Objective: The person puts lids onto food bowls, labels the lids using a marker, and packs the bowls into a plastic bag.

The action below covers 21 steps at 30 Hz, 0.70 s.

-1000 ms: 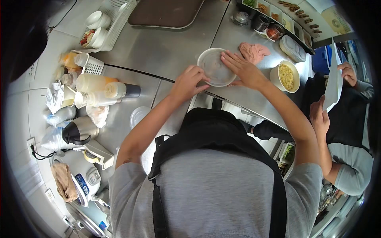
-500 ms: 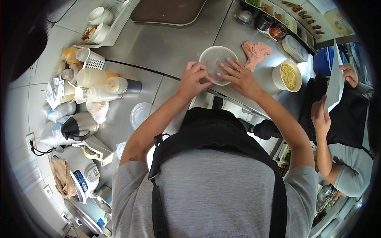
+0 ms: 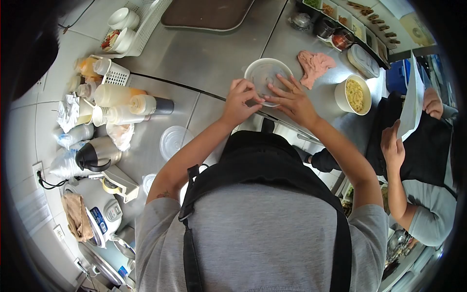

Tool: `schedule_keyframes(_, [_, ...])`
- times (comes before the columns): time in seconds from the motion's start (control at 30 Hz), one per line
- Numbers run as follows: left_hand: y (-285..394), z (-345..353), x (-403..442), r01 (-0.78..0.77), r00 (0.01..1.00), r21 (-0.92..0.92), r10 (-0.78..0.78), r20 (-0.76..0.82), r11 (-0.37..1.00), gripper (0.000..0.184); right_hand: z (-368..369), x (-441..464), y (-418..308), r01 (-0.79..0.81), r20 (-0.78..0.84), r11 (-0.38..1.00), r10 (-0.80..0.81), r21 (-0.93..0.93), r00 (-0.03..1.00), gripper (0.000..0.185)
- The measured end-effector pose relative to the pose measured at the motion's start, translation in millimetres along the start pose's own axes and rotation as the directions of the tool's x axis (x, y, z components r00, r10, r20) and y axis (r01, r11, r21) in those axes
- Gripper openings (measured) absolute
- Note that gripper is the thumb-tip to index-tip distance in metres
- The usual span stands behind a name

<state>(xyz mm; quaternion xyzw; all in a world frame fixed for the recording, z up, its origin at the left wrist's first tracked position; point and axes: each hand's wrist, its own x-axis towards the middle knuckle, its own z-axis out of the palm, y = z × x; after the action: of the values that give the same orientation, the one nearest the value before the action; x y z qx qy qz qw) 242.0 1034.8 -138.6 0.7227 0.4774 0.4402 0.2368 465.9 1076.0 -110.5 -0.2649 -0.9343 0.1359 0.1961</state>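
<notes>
A round white bowl with a clear plastic lid point(image 3: 262, 73) stands near the counter's front edge. My left hand point(image 3: 242, 101) is at the lid's near-left rim, its fingers curled and thumb pinching the edge. Spread across the right side of the lid, the fingers of my right hand point(image 3: 296, 101) press on its top. What lies under the cloudy lid is hard to make out. To the right, an uncovered white bowl point(image 3: 343, 97) holds yellowish food point(image 3: 356, 95).
A pink cloth point(image 3: 315, 67) lies behind the bowls, with topping containers point(image 3: 343, 19) farther back. A brown tray point(image 3: 206, 14) is at the back. Sauce bottles point(image 3: 119, 95), loose lids point(image 3: 174, 141) and a steel jug point(image 3: 99, 153) stand left. At right, a co-worker's hand point(image 3: 391, 146) holds paper point(image 3: 412, 104).
My right hand has slid slightly toward me and left on the lid, its fingertips now closer to my left hand. The left fingers have shifted a little along the near rim.
</notes>
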Motion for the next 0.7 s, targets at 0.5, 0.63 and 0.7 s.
schedule_keyframes(0.5, [5.6,14.3,-5.2,-0.199,0.962,0.399,0.256,-0.093,0.895,0.017,19.3,-19.4,-18.2,-0.316,-0.296,0.940,0.339,0.126,0.893,0.058])
schedule_keyframes(0.63, [47.3,15.5,-3.1,-0.319,0.948,0.257,0.310,0.078,0.912,0.037,59.7,-54.6,-21.4,-0.321,-0.178,0.377,0.843,0.869,0.507,0.043])
schedule_keyframes(0.7, [59.2,32.5,-8.7,-0.275,0.944,0.085,0.252,0.215,0.958,0.052,53.5,-54.1,-35.2,-0.159,-0.001,0.089,0.876,0.983,0.482,0.051])
